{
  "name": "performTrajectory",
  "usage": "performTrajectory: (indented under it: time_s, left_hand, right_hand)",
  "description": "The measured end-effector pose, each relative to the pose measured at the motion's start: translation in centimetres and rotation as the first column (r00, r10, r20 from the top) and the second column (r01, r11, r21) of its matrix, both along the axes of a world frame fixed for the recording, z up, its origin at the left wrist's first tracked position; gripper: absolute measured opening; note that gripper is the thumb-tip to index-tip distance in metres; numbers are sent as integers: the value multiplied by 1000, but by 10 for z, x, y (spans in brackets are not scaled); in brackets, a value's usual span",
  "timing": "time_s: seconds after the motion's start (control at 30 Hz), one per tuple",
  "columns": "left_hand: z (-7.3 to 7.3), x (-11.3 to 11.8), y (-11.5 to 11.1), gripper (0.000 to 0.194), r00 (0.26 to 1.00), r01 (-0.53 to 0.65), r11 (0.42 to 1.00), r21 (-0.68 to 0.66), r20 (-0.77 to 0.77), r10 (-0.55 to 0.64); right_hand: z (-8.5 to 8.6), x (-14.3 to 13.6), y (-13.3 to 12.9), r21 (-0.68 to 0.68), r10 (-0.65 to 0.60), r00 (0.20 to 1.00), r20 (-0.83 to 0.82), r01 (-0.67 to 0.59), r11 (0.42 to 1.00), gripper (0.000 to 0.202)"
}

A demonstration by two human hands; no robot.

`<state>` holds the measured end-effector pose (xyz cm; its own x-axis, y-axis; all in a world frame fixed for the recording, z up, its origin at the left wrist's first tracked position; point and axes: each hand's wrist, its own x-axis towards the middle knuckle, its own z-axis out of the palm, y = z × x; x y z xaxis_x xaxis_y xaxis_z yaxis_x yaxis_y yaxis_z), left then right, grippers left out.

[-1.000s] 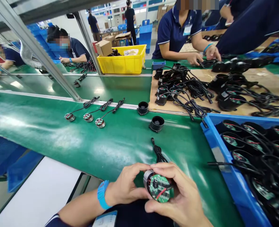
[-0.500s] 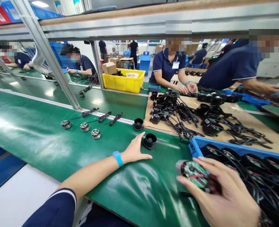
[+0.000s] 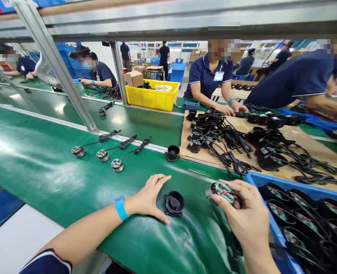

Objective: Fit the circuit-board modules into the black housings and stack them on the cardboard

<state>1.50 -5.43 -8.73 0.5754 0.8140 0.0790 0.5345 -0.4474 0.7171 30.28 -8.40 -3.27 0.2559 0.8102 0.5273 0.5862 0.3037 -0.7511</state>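
Note:
My left hand [image 3: 149, 199] is open, thumb and fingers spread to the left of a round black plastic housing [image 3: 174, 204]. That housing stands on the green mat with its open side up; a small gap seems to separate it from my fingers. Pinched between the thumb and fingers of my right hand [image 3: 246, 209] is a round metal part with a green circuit board [image 3: 224, 190], held tilted above the mat. Its board faces up, and my fingers partly cover its cable. A second black housing [image 3: 172, 153] stands farther back by the cardboard sheet.
Three metal parts with boards and coiled cables [image 3: 117, 165] lie at the left. A blue bin [image 3: 282, 238] of filled housings is at the right. Behind are a cardboard sheet [image 3: 195, 159] with cabled housings, a yellow bin [image 3: 151, 99], a metal post [image 3: 64, 76] and co-workers.
The nearer black housing has come toward me, and my left hand has moved nearer as well. My right hand has carried the metal part leftward, away from the blue bin. The view has shifted slightly.

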Motion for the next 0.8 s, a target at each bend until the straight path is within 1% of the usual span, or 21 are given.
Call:
performTrajectory:
  time_s: [0.07,0.13,0.23,0.3,0.43,0.5,0.57,0.67,0.73,0.8]
  left_hand:
    - [2,-4,1,136,994,94,996,-8,53,-94]
    - [0,-1,4,126,983,152,988,-15,103,-150]
    - [-6,8,5,96,979,167,986,1,122,-166]
    - [-11,13,3,83,983,140,990,24,116,-142]
    - [-17,15,-1,81,990,90,994,56,106,-96]
    - [-17,15,-1,76,992,86,994,60,89,-91]
    - [-15,14,-1,74,993,88,995,56,73,-92]
    - [-13,13,-1,75,992,94,994,53,75,-98]
    - [-13,12,-2,75,992,94,994,64,84,-99]
    - [-15,11,-2,77,992,86,992,89,82,-93]
  right_hand:
    - [-5,-9,2,-41,50,998,-48,-52,998,41]
    - [-8,-19,0,-56,100,991,-84,-105,993,43]
    - [-14,-37,-6,-72,178,982,-66,-183,981,44]
    - [-20,-49,-10,-85,236,972,-1,-235,968,47]
    - [-34,-69,-11,-81,324,933,156,-315,946,52]
    - [-37,-73,-10,-120,357,911,207,-339,933,52]
    - [-36,-71,-9,-186,386,896,219,-349,918,52]
    - [-31,-66,-10,-294,426,890,162,-369,882,55]
    - [-32,-64,-12,-329,445,892,76,-399,856,45]
    - [-36,-64,-12,-327,453,892,5,-427,843,33]
